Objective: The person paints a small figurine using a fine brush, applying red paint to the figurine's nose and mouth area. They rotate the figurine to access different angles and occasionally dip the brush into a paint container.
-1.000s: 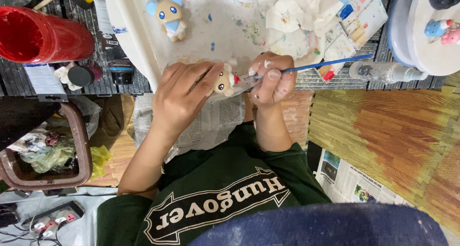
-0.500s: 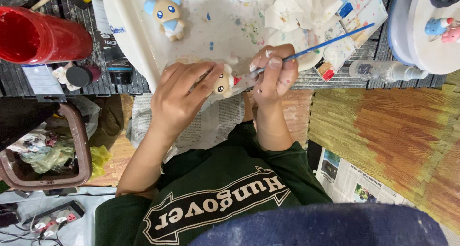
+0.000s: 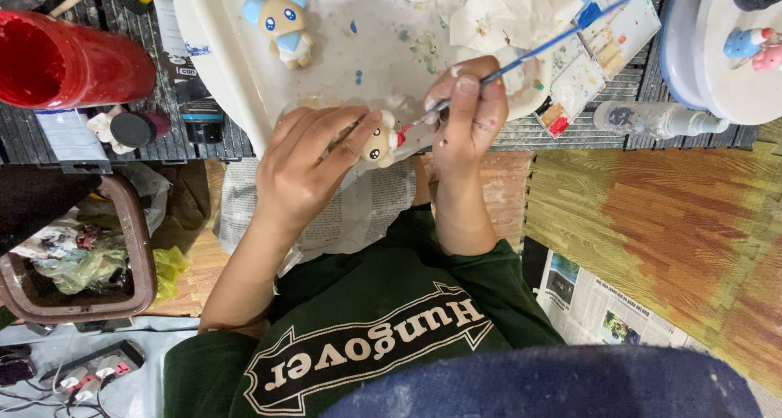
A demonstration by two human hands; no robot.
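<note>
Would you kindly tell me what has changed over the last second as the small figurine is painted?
The blue-handled paintbrush in the right hand has tilted, its far end rising toward the paint palette. The left hand still holds the small tan figurine; the blue-eared figurine and red cup stayed put.

The left hand (image 3: pixel 305 169) hides most of the figurine (image 3: pixel 379 145); at ten o'clock, the red cup (image 3: pixel 73 59) is cut off.
</note>
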